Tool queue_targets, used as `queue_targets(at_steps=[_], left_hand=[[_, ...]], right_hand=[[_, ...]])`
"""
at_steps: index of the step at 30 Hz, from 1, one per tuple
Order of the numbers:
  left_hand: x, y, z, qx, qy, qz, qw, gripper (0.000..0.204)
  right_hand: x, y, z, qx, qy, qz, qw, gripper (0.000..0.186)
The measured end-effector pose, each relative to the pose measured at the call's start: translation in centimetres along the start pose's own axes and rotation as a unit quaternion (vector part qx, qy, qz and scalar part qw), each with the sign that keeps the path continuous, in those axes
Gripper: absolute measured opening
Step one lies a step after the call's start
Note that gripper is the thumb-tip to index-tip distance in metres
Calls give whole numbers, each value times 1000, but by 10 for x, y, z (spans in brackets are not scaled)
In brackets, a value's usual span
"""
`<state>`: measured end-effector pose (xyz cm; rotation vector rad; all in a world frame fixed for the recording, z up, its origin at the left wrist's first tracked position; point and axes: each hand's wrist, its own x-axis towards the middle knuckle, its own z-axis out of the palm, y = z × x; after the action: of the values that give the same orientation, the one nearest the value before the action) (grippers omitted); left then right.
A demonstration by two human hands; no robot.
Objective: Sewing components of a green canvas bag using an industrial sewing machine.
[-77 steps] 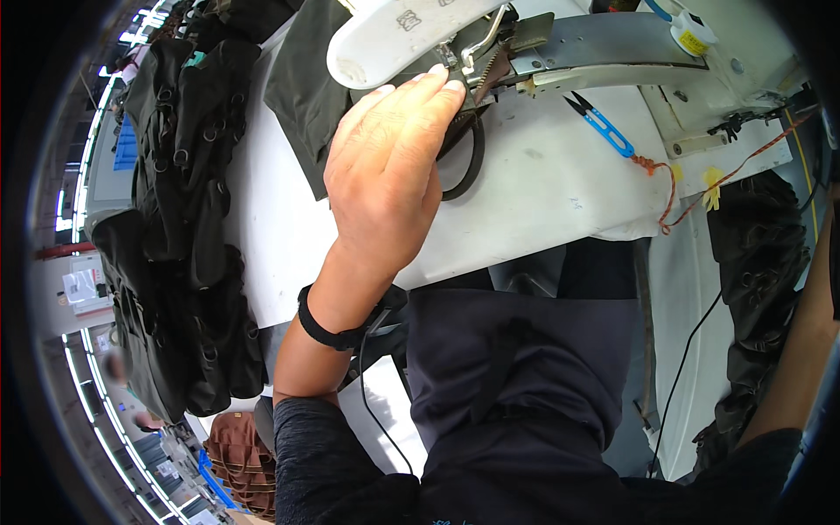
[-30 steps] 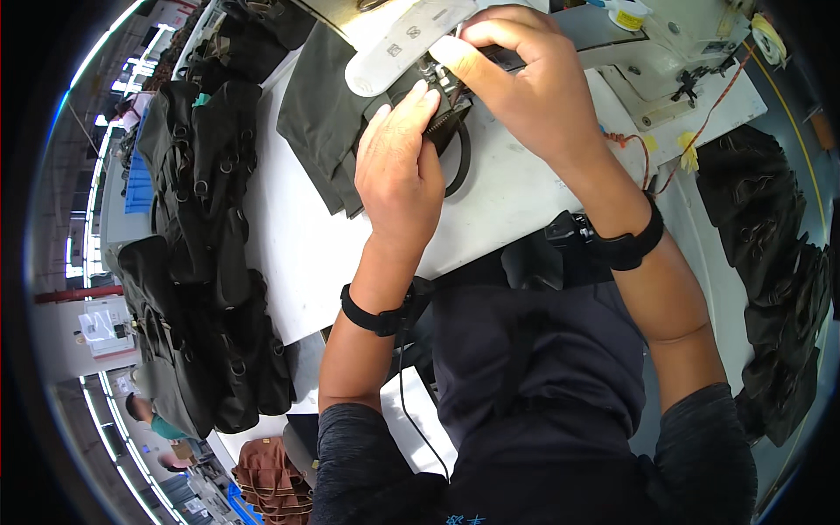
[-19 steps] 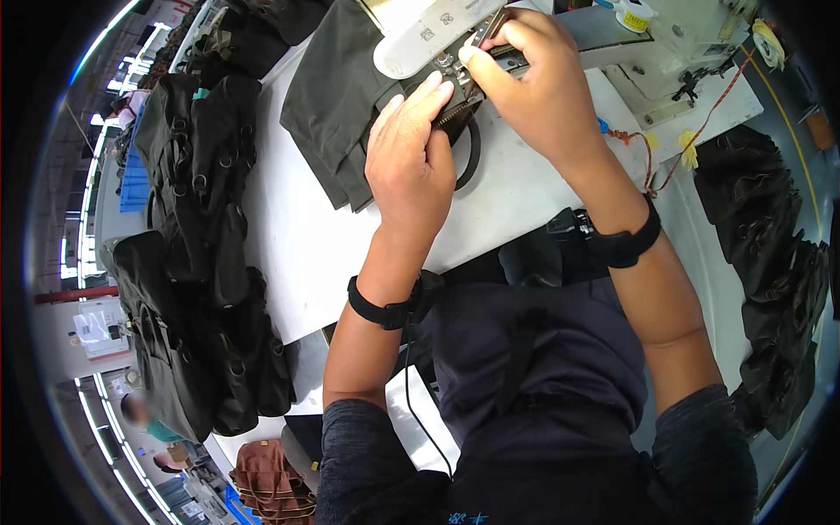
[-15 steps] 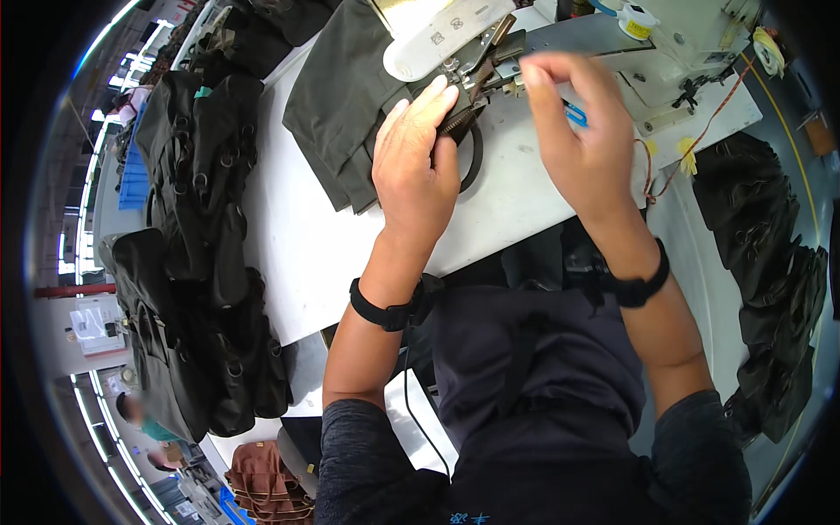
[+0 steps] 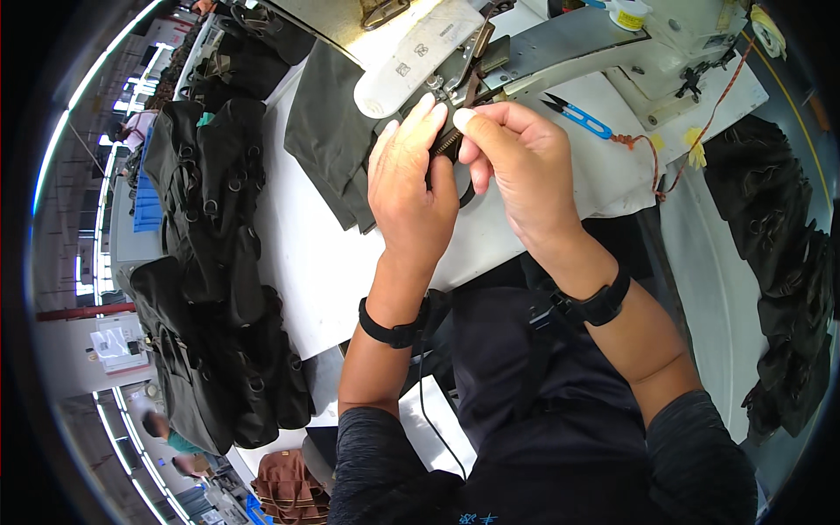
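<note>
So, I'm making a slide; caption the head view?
Left hand on dark fabric at a sewing machine, right hand close beside, blue snips on the white table.

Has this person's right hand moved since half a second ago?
Yes. Judged against the sewing machine's metal arm, the right hand has moved left and lower in the picture, bringing it closer to the left hand.

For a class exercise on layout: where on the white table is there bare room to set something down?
Bare: the white table between the dark bags and left forearm, nearer than the dark fabric; also right of the right hand, below the blue snips. Crowded: beside the white machine head, where left hand, right hand and dark fabric cluster.
</note>
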<state>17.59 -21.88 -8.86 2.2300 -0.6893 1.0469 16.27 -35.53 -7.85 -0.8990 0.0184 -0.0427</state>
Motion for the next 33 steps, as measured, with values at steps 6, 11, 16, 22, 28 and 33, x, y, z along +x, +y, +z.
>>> queue_targets(at_steps=[6,11,16,22,28,33], left_hand=[[5,1,-2,26,26,44,998,33],[10,-2,-2,17,37,64,997,29],[14,1,-2,2,41,22,999,25],[20,-7,-6,21,28,69,997,22],[29,-2,-9,14,2,54,998,19],[30,2,-9,-14,-9,5,1000,14]], right_hand=[[1,0,3,29,22,14,999,15],[1,-2,9,44,42,25,998,15],[4,-3,12,47,44,24,998,16],[4,-6,11,36,40,34,998,20],[6,-10,-6,-32,7,15,999,24],[13,-18,-25,-106,5,-62,992,22]])
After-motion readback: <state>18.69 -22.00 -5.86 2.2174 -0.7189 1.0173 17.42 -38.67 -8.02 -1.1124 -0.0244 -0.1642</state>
